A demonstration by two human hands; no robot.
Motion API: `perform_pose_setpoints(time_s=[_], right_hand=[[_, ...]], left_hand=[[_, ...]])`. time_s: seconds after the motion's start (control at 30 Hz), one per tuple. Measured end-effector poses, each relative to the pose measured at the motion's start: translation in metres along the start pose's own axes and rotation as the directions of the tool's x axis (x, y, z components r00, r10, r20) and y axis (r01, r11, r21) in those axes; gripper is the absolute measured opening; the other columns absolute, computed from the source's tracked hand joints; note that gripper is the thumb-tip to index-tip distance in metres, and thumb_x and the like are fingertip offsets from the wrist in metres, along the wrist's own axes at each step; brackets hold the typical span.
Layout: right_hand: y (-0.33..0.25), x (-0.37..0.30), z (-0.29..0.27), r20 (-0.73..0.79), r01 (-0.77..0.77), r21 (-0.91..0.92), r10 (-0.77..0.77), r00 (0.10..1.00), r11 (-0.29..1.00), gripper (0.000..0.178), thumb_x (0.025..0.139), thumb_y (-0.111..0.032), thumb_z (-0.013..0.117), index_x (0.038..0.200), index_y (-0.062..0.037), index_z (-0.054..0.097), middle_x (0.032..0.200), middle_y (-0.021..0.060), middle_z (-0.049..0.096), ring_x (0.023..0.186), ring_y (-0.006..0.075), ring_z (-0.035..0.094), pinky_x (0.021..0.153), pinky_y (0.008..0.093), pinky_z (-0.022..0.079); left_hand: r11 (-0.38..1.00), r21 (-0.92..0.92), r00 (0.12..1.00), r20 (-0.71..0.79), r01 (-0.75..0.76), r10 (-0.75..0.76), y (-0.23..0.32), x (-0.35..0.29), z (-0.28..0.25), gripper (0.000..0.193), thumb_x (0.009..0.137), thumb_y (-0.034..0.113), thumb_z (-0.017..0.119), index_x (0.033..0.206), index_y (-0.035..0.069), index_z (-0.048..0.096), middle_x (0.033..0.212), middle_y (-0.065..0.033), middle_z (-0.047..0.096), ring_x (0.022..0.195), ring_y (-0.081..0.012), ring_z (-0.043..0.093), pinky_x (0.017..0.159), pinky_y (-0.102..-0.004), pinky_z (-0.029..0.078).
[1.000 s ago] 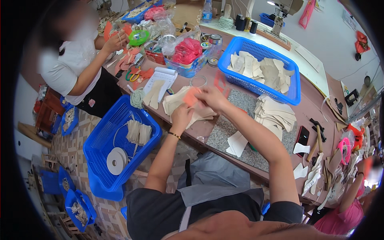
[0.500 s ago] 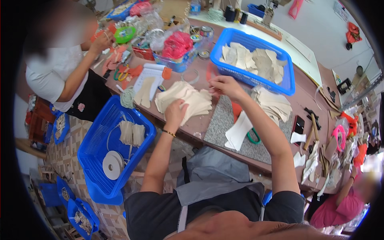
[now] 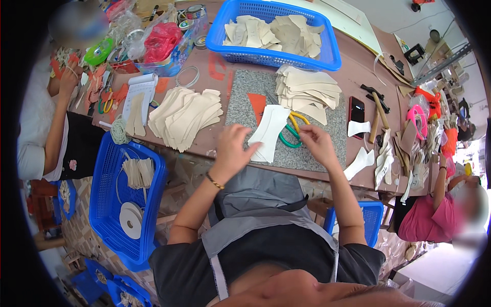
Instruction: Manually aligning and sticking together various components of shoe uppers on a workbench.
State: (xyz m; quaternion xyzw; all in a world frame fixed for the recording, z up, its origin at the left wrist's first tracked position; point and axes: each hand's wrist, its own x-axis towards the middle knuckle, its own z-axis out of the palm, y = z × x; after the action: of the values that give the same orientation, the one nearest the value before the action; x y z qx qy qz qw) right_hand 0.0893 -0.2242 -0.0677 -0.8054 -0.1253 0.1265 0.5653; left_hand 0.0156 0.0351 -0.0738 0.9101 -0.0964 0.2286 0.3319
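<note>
My left hand (image 3: 236, 149) is open, fingers apart, beside the lower left edge of a few white waisted pieces (image 3: 269, 130) lying on a grey speckled slab (image 3: 322, 153). My right hand (image 3: 318, 145) has its fingers curled, with the tips at the yellow loop of the scissors (image 3: 295, 129). The other loop is green, and the white pieces hide the blades. An orange scrap (image 3: 257, 105) pokes out beside them. At the slab's back lies a fanned stack of cream pieces (image 3: 308, 91). A bigger cream stack (image 3: 185, 115) spreads on the table to the left.
A blue basket (image 3: 273, 62) of cream pieces stands at the back. Another blue basket (image 3: 158, 189), holding a white reel, is at the left below the table edge. A phone (image 3: 356, 115) and a hammer (image 3: 379, 107) lie right. Co-workers sit on both sides.
My left hand has left the larger cream stack and moved right to the white pieces. My right hand has come back toward me, to the scissors. The view has shifted right.
</note>
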Motion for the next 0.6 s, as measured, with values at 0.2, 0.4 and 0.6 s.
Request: perform_pose_setpoints(time_s=[0.2,0.4,0.6], right_hand=[[-0.016,0.001,0.038,-0.148,0.110,-0.187,-0.139,0.979,0.976,0.031,0.079,-0.008,0.066,0.107,0.0032,0.058,0.088,0.0166,0.064,0.067,0.0205,0.061,0.062,0.0291,0.049],[-0.006,0.026,0.041,-0.205,0.120,-0.235,-0.170,0.964,0.965,0.043,0.081,-0.006,0.065,0.120,0.0033,0.050,0.093,0.0093,0.063,0.072,0.0078,0.057,0.064,0.0234,0.048],[-0.009,0.022,0.050,-0.148,0.106,0.360,-0.055,0.987,0.927,0.036,0.080,-0.003,0.066,0.113,0.0052,0.053,0.089,0.0075,0.061,0.073,0.0083,0.058,0.065,0.0239,0.050]], left_hand=[[0.992,0.124,0.991,0.123,0.031,-0.046,0.036,0.012,0.034,0.046,0.069,0.017,0.073,0.106,0.001,0.052,0.100,-0.0142,0.053,0.095,-0.0316,0.050,0.081,-0.0402,0.040],[0.998,-0.056,0.997,0.076,0.005,-0.001,0.017,0.012,0.030,0.037,0.067,0.002,0.059,0.103,0.000,0.053,0.097,-0.0160,0.055,0.092,-0.0332,0.051,0.081,-0.0417,0.042],[0.980,-0.198,0.991,0.127,-0.004,0.030,0.015,0.018,0.007,0.024,0.071,-0.001,0.058,0.095,-0.001,0.057,0.095,-0.0147,0.060,0.090,-0.0325,0.057,0.080,-0.0379,0.045]])
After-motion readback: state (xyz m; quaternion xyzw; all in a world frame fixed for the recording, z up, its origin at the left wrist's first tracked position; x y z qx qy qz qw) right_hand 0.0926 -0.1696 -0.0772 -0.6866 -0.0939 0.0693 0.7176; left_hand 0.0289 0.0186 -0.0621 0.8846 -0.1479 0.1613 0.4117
